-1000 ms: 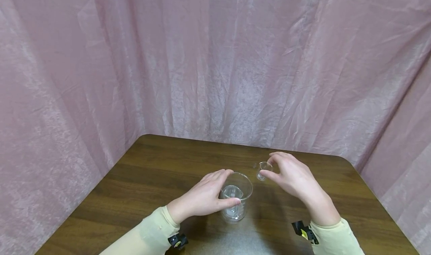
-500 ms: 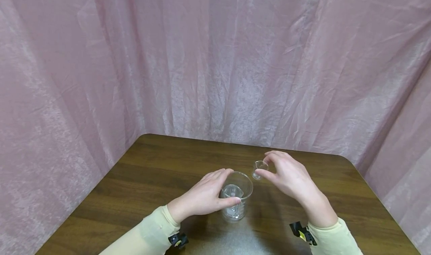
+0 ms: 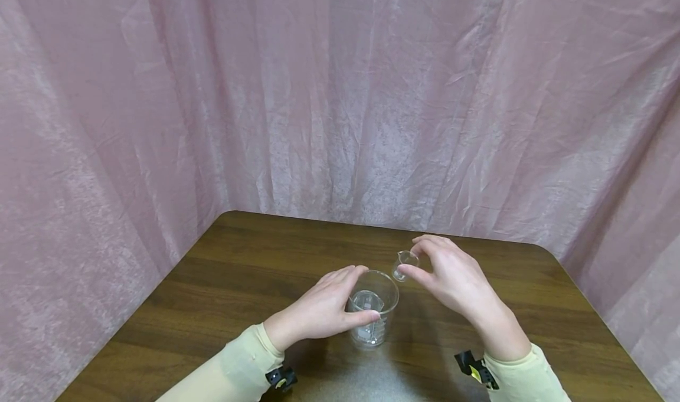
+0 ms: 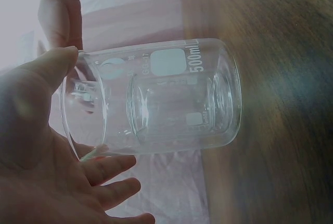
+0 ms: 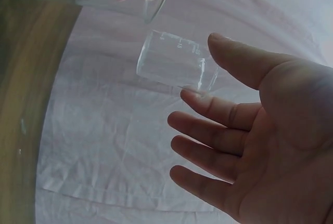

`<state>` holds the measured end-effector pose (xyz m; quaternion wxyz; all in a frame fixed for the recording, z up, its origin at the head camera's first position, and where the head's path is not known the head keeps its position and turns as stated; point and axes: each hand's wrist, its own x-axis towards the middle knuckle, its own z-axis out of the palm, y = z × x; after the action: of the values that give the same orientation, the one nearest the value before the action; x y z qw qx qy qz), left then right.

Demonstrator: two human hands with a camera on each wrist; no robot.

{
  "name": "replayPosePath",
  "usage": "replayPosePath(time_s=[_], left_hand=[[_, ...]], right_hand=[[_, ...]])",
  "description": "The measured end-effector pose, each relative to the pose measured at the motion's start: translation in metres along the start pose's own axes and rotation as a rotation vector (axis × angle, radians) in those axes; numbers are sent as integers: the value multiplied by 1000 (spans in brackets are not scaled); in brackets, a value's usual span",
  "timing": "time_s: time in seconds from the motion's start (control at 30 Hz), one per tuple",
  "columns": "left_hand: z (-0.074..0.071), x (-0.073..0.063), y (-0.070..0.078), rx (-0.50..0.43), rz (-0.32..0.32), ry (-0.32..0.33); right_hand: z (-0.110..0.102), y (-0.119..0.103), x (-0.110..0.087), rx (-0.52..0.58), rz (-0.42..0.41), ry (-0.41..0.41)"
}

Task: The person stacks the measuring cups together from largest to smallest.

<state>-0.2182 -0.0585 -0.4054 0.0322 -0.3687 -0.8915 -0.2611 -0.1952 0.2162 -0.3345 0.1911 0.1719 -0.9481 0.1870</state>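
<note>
A large glass beaker (image 3: 378,325) marked 500ml stands upright on the table, with a smaller beaker (image 4: 171,104) nested inside it. My left hand (image 3: 324,307) holds its rim from the left, thumb on the near side and fingers on the far side. Just beyond the large beaker's rim, to the right, my right hand (image 3: 459,275) pinches a tiny beaker (image 5: 169,60) between thumb and index finger. The tiny beaker hangs slightly tilted above the table, and graduation marks show on its wall. The right hand's other fingers stretch out apart from the glass.
The brown wooden table (image 3: 255,254) has rounded far corners. Pink curtains (image 3: 340,107) hang behind it and along both sides. A small black device (image 3: 281,379) sits on the left wrist, and a similar one (image 3: 476,369) on the right.
My right hand has moved left with the tiny beaker, bringing it closer to the large beaker's rim. The left hand and the large beaker have stayed in place.
</note>
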Motion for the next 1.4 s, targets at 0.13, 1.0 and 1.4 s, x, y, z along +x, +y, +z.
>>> replayPosePath(time_s=[0.13, 1.0, 1.4], left_hand=[[0, 0, 0, -3, 6, 6], [1, 1, -2, -17, 8, -2], [1, 0, -3, 0, -6, -8]], right_hand=[[0, -3, 0, 20, -7, 7], [13, -21, -3, 113, -70, -35], [23, -28, -4, 105, -76, -90]])
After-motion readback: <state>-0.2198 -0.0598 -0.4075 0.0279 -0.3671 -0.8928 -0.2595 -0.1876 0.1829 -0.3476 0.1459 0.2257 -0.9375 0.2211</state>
